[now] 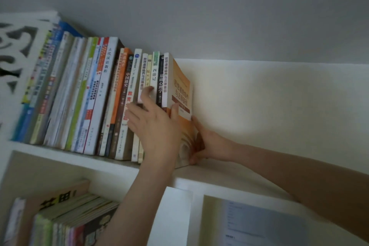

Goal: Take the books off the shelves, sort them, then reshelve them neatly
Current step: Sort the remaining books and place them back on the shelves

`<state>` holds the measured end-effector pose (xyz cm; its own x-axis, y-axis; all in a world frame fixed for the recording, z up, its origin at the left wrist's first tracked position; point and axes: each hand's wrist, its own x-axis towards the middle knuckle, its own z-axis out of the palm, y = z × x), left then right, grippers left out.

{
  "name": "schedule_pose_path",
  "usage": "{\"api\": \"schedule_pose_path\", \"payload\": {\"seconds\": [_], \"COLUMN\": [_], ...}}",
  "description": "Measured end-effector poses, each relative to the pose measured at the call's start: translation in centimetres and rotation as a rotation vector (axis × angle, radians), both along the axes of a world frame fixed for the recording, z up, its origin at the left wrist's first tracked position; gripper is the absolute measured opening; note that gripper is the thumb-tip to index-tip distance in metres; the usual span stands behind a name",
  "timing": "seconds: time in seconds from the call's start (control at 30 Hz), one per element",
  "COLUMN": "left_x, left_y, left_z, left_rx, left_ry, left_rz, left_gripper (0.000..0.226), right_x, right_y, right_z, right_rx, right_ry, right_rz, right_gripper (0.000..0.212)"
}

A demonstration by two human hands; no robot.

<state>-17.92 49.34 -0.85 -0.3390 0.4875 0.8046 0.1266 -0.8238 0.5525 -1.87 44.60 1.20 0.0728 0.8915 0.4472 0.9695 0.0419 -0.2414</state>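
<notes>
Broadly, a white bookshelf (239,175) fills the lower frame, and its upper shelf carries a row of books (83,94) at centre-left. An orange-covered book (179,84) ends the row. The right hand (209,142) lies flat on its cover, fingers straight. The left hand (153,126) spreads straight fingers over the neighbouring spines, thumb on the orange cover.

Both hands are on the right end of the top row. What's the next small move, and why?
Probably press the orange-cover book leftward with the right hand, closing the row of books tight. It ends the row. The right hand lies flat on its cover, while the left hand spreads across the neighbouring spines, steadying them.
</notes>
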Motion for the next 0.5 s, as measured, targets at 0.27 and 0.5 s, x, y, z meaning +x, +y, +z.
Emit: {"api": "schedule_pose_path", "payload": {"seconds": [0.27,0.5], "left_x": [-1.5,-1.2], "left_y": [1.8,1.6], "left_z": [-3.3,-3.0], "left_rx": [0.093,0.024], "left_ry": [0.495,0.506], "left_rz": [0.029,0.069], "left_gripper": [0.106,0.133], "right_x": [1.6,1.2], "right_y": [0.8,1.9], "right_z": [-0.1,0.0], "right_rx": [-0.046,-0.071], "right_ry": [0.02,-0.038], "right_rz": [-0.005,-0.024], "right_gripper": [0.126,0.114]}}
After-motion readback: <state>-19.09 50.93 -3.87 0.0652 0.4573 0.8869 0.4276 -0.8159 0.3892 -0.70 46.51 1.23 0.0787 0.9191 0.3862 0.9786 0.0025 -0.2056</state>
